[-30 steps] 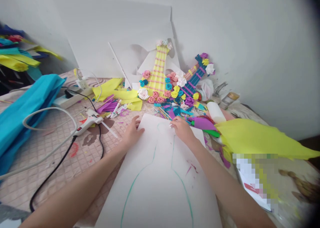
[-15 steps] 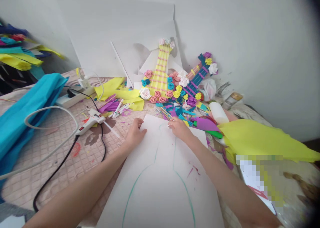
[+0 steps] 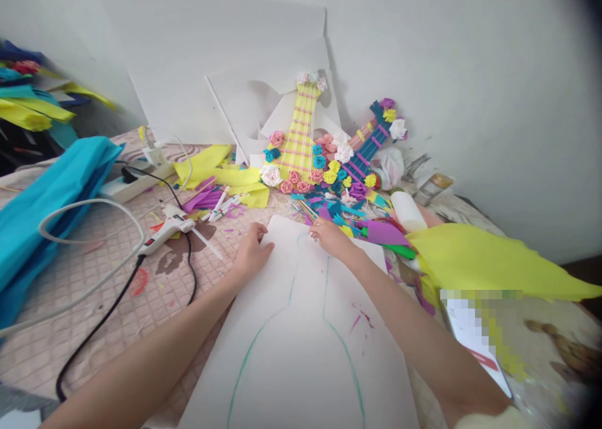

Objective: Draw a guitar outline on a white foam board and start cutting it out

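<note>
A large white sheet of card (image 3: 301, 366) lies in front of me, bearing a green guitar-shaped outline. My left hand (image 3: 254, 250) grips its upper left edge, fingers curled and thumb over the border. Near the top of the card, my right hand (image 3: 329, 238) is closed in a pinch beside the green curve. A small white tip shows under those fingers, seemingly a marker whose body is mostly hidden. Thin wooden sticks (image 3: 308, 211) lie just beyond the right hand. Reddish-purple marks dot the card's right side.
A hot glue gun (image 3: 167, 231) and its cord lie on the left near a power strip (image 3: 136, 183). Blue paper (image 3: 56, 209) and yellow paper (image 3: 489, 259) flank the work. Behind stand a flower-trimmed yellow paper guitar (image 3: 301, 137) and a blue one (image 3: 369, 150) among scraps.
My right hand has moved slightly left along the top of the card, closer to the green curve. My left hand stays at the edge. The view has shifted a little.
</note>
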`<state>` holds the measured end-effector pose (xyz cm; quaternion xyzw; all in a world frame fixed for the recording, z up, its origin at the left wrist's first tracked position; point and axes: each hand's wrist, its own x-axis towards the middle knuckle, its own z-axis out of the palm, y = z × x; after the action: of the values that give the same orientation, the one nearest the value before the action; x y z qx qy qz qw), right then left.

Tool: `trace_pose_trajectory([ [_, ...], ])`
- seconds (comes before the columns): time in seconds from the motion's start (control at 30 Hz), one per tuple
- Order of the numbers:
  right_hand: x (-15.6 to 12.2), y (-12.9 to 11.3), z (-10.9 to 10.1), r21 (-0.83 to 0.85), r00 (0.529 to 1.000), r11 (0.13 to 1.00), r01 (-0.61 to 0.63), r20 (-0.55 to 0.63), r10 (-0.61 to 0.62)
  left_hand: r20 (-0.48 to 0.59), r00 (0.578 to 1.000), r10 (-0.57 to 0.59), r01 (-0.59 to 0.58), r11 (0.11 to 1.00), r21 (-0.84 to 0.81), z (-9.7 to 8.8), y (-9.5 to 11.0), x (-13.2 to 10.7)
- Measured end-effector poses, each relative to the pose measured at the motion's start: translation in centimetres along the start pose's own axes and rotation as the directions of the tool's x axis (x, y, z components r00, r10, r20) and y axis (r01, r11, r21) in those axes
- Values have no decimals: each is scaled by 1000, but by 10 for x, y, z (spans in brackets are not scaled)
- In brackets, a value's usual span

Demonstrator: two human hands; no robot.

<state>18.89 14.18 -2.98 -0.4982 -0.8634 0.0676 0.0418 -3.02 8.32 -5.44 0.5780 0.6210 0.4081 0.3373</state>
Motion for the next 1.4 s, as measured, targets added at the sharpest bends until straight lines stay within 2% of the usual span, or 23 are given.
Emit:
trace_pose_trajectory([
  [0.23,-7,15,-2,-8,999,999,-37,3,37,13,1000,-8,7,999,35,-1,2,-1],
  [0.47,6,-6,5,25,1000,1000,12,-12,-12,11,1000,7,-7,998,61,-1,1,-1],
  [0.67,4,1,5,35,1000,999,8,-16,-7,12,1000,13,-13,998,62,-1,0,-1],
  [0.83,10,-10,6,34,999,998,53,-1,-53,15,1000,22,-23,997,68,-1,0,-1],
  [1.03,7,-10,-3,9,1000,1000,26,9,-26,15,1000,22,-23,997,72,-1,-3,1],
  [1.23,12,-19,1,3,999,999,43,-9,-42,16,999,34,-34,997,63,0,-4,0],
  [1.4,-6,-11,-8,13,997,1000,0,-77,1,15,999,37,-38,998,56,0,-5,1],
])
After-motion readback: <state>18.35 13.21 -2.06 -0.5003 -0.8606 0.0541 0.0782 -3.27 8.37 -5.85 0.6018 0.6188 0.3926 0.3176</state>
